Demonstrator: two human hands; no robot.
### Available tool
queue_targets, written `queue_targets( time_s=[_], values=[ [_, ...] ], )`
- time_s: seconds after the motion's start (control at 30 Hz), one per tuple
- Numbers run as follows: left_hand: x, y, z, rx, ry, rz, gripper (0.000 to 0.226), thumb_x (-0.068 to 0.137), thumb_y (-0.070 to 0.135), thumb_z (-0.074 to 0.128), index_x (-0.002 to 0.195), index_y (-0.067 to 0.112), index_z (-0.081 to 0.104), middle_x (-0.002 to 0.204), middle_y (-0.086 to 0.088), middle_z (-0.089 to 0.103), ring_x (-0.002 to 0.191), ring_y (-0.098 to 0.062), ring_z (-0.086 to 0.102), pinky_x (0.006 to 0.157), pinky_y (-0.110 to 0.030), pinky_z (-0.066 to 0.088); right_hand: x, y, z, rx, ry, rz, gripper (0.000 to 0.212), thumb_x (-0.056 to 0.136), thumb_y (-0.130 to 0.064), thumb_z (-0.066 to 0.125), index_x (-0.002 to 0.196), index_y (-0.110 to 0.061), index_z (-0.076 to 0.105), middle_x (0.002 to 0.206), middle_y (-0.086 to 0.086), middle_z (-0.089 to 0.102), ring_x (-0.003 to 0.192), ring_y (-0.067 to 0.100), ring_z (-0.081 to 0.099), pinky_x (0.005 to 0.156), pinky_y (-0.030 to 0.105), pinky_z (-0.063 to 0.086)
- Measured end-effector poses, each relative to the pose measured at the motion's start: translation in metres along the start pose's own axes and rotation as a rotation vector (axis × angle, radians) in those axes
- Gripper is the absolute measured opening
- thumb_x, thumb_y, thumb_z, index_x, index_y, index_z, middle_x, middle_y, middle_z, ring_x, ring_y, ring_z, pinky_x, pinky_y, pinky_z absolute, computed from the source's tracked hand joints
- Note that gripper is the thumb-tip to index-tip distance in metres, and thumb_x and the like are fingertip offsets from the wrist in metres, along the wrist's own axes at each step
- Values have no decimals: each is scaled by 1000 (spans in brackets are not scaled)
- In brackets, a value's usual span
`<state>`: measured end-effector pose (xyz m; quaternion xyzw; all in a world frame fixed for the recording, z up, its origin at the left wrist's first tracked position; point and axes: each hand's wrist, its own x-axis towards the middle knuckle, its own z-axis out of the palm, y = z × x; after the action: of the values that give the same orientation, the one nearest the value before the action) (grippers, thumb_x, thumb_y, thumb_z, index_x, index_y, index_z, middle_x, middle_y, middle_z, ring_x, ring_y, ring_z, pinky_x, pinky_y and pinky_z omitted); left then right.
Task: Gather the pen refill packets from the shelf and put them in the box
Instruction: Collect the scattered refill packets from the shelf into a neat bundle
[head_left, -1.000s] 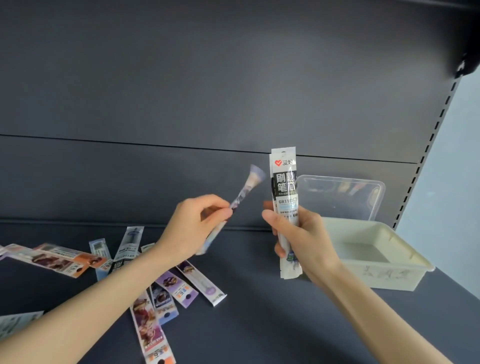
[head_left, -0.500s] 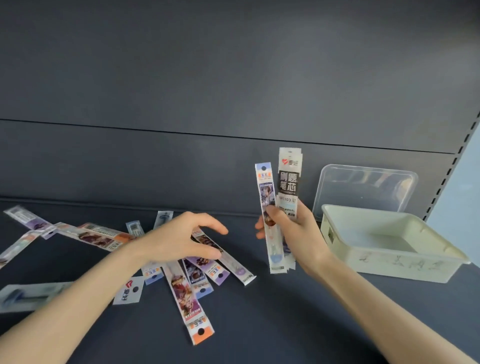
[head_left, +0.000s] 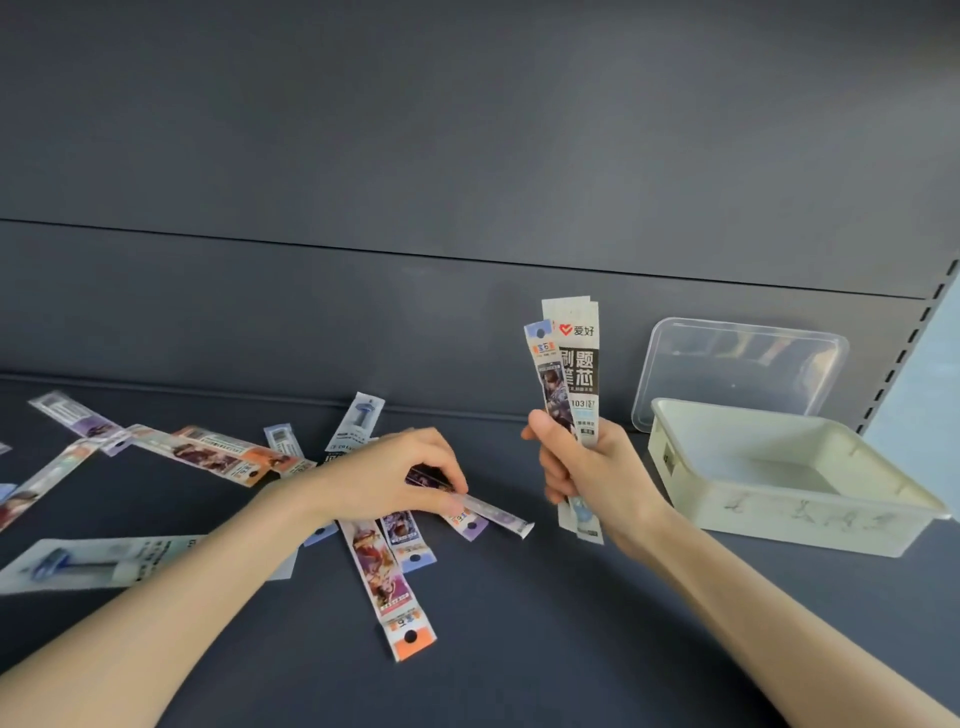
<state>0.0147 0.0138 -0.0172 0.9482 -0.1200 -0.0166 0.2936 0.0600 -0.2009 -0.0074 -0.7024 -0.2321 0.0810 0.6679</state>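
L fingers (head_left: 451, 486) are pinched together on a clear purple-ended packet (head_left: 488, 512) lying on the shelf (head_left: 519, 649); the pinch sits at the packet's upper-left end, w/ the rest of it running out toward 4 o'clock, free end pointing roughly at the right hand. The left hand (head_left: 384, 478) is laid palm-down over the heap, knuckles up. Whether the packet is already lifted off the shelf can't be told.

R fingers (head_left: 553, 470) are wrapped tight around a bundle of packets (head_left: 571, 374) held upright, long axis 12-to-6, tops fanned above the thumb, tails sticking out below the right hand (head_left: 592, 473).

The key relation: the pinched packet lies at approx 9 o'clock from the right hand, near but not touching, its long axis slanted vs. the upright bundle. So a turn to vertical is judged needed before it can be slid in beside the others.

The box (head_left: 800, 525) stands at 3 o'clock of the right hand, open, nothing seen inside; its clear lid (head_left: 737, 374) is propped behind it. More packets, e.g. an orange-ended packet (head_left: 387, 582), are scattered from 6 to 9 o'clock of the left hand. The right hand is nearer the box.
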Motion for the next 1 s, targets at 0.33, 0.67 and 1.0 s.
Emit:
queue_targets(
  time_s=[0.33,0.67,1.0],
  values=[
    [0,3,0,27,77,37,12,82,28,70,93,28,75,96,14,62,91,2,57,83,-12,43,0,0,0,-132,-62,115,20,79,-19,75,69,-8,63,46,-1,46,39,11,38,43,24,36],
    [8,19,8,143,394,347,16,92,21,57,94,15,72,90,10,65,84,-3,59,76,-17,45,0,-14,-7,-184,-157,255,16,78,-18,75,75,-4,67,62,7,61,47,12,41,40,20,32],
    [7,34,16,6,583,419,29,87,31,53,93,12,74,90,7,74,85,0,66,74,-13,50,-3,-23,-17,112,-404,364,7,82,-1,67,84,1,61,55,3,54,42,9,44,38,16,31]
  ],
)
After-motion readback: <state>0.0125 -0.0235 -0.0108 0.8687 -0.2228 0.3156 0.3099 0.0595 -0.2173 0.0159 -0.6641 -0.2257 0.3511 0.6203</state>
